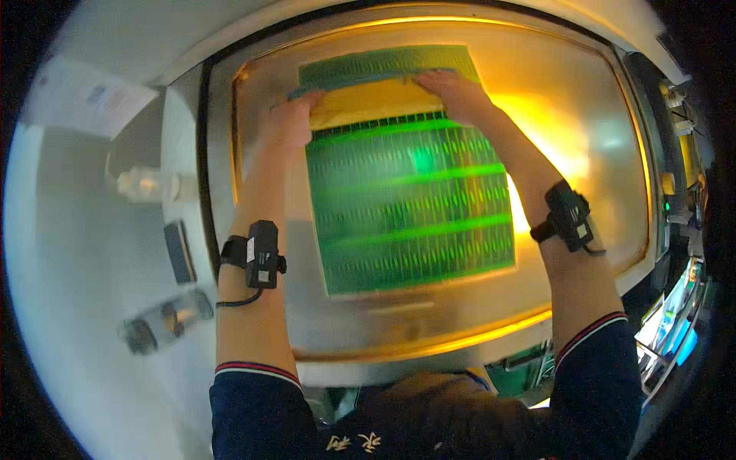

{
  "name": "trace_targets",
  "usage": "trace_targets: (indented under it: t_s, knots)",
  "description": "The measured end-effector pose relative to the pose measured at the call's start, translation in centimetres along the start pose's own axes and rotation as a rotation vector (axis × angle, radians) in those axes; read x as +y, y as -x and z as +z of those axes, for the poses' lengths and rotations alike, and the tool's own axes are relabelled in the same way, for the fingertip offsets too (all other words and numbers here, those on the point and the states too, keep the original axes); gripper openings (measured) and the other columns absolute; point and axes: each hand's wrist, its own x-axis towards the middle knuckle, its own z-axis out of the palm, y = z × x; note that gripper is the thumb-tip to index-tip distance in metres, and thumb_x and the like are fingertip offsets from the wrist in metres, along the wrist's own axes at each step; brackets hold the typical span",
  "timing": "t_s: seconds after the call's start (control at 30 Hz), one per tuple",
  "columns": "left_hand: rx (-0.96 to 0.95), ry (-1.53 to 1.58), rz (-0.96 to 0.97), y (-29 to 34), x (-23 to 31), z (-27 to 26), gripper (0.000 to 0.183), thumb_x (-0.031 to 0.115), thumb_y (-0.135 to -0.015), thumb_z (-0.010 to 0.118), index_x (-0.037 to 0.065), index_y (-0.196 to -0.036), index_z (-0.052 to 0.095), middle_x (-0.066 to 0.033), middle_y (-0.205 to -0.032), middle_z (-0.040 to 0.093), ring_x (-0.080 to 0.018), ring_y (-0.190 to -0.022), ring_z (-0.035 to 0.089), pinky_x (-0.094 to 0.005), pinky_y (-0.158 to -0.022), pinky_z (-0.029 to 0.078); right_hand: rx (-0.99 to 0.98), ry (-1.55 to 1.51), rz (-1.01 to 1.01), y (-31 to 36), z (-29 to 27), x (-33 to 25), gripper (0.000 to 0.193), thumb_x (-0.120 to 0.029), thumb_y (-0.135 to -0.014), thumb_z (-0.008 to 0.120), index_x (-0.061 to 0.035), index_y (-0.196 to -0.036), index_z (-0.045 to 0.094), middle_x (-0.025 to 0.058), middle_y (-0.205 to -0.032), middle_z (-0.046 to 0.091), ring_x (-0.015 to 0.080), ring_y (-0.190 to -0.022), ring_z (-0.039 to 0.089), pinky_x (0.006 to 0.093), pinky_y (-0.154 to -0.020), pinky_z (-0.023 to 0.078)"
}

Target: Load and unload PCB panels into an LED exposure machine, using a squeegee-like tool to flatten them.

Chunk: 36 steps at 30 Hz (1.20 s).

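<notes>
Touching opposite ends of a yellow strip (376, 104), the left hand (295, 121) and right hand (451, 90) sit at the green panel (406, 211) — the strip lies across it, near its far edge. The right fingers look extended along the strip's far side; the left fingers look bent at its left end. Blur hides the rest, so I cannot tell whether either hand grips or merely presses. The panel lies on a metal surface (368, 318), with a bright yellow glare (537, 134) to the panel's right. Black devices are strapped to both forearms, one (263, 253) left of the panel, one (569, 217) right. Well left of the panel are a dark bar (179, 251), a clear bottle (169, 318) and paper (96, 96).
</notes>
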Motion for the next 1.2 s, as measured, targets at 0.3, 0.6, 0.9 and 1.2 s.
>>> trace_targets:
  t_s: [0.3,0.6,0.9,1.2]
  knots:
    - [0.118,0.034,0.153,-13.3,-12.0,3.7,0.059,-0.005,-0.080,0.052,0.017,-0.135,0.053,-0.0214,-0.128,0.058,-0.0401,-0.117,0.056,-0.0471,-0.100,0.047,0.168,-0.055,-0.136,-17.4,3.2,6.9,0.077,0.011,-0.074,0.051,-0.0217,-0.144,0.044,0.0085,-0.148,0.044,0.0316,-0.131,0.047,0.0411,-0.108,0.040]
    - [0.075,0.104,-0.178,-3.5,-6.5,1.2,0.066,0.002,-0.085,0.053,0.027,-0.145,0.041,-0.0028,-0.149,0.042,-0.0402,-0.133,0.043,-0.0582,-0.112,0.029,0.196,0.052,0.006,-7.2,1.6,-1.3,0.080,0.007,-0.073,0.055,-0.0185,-0.147,0.038,0.0082,-0.149,0.042,0.0324,-0.136,0.041,0.0479,-0.109,0.037]
    - [-0.398,0.083,-0.178,21.1,8.4,1.2,0.081,0.000,-0.071,0.061,0.021,-0.145,0.038,-0.0173,-0.124,0.061,-0.0444,-0.117,0.054,-0.0552,-0.101,0.043,-0.048,-0.236,-0.135,21.0,0.9,-9.3,0.059,-0.011,-0.083,0.058,-0.0147,-0.140,0.044,0.0142,-0.138,0.050,0.0349,-0.123,0.050,0.0534,-0.100,0.043]
    - [-0.433,0.086,0.013,38.6,20.5,0.0,0.076,0.008,-0.079,0.060,0.023,-0.150,0.035,0.0023,-0.152,0.040,-0.0491,-0.130,0.043,-0.0657,-0.106,0.030,-0.107,-0.267,-0.181,43.4,-1.0,-13.6,0.053,-0.021,-0.089,0.052,-0.0141,-0.141,0.043,0.0062,-0.144,0.047,0.0305,-0.132,0.046,0.0471,-0.107,0.039]
